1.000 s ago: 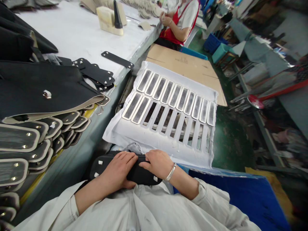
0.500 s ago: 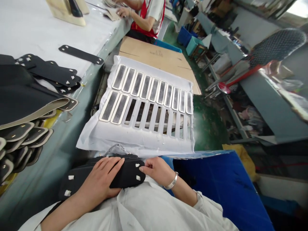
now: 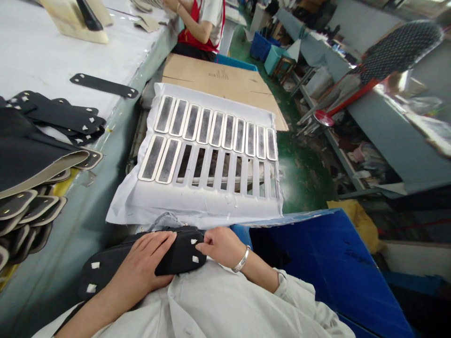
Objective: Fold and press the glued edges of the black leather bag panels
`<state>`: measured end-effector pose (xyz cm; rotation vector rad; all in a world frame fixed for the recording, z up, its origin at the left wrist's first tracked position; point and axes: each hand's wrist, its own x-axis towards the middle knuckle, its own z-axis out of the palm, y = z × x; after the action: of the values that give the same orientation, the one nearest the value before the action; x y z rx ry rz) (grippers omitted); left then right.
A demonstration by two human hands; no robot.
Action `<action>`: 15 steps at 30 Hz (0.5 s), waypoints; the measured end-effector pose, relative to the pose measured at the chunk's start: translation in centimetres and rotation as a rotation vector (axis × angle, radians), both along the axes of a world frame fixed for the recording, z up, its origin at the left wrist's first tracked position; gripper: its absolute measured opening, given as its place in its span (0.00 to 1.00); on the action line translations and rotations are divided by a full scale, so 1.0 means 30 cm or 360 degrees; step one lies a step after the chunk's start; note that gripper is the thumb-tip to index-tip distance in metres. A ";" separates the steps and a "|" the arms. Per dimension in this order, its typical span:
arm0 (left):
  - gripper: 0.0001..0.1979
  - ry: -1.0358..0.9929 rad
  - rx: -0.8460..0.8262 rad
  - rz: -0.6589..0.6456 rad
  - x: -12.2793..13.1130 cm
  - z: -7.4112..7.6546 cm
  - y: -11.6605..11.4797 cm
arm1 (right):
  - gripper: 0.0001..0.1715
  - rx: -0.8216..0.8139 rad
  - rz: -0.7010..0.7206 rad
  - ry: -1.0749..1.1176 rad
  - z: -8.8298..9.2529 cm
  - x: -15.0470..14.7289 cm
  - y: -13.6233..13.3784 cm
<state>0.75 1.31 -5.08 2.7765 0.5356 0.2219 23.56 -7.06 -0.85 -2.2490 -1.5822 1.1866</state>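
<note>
A black bag [image 3: 179, 253] lies in my lap with its long flat rounded panel up and small white tape patches near both ends. My left hand [image 3: 143, 263] is wrapped over its middle, fingers across the far edge and thumb on the near side. At the panel's right end, my right hand [image 3: 220, 246] is closed in a pinch against the edge; what its fingertips pinch there is too small to tell. A silver bracelet [image 3: 242, 259] circles the right wrist. Metal fittings and something clear show behind the bag's far edge.
A white slotted rack [image 3: 214, 211] ahead holds several grey-faced strips with pale borders. Black strips [image 3: 104, 85] and a pile of rounded pieces [image 3: 42, 211] are on the table at left. A blue bin [image 3: 317, 263] stands at right. A co-worker in red [image 3: 204, 28] sits beyond the cardboard [image 3: 218, 84].
The view has shifted slightly, so the rack and table sit further left. Both hands keep their places on the bag, the right still pinched at its end.
</note>
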 end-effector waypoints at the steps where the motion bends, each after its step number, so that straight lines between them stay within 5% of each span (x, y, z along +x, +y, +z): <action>1: 0.36 0.0021 0.0001 -0.0004 0.002 0.002 0.000 | 0.15 0.0018 0.0016 -0.0020 0.000 0.000 -0.001; 10: 0.34 0.0048 0.0063 -0.0174 0.087 0.007 -0.030 | 0.21 0.0013 -0.0032 -0.0061 -0.009 0.000 -0.028; 15: 0.32 0.0017 0.0086 -0.0197 0.088 0.012 -0.041 | 0.24 -0.0138 -0.0175 0.0322 -0.060 0.019 -0.049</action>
<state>3.40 0.07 -4.72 2.8525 0.3639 0.1970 24.14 -8.52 -2.65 -2.1549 -1.3400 1.4261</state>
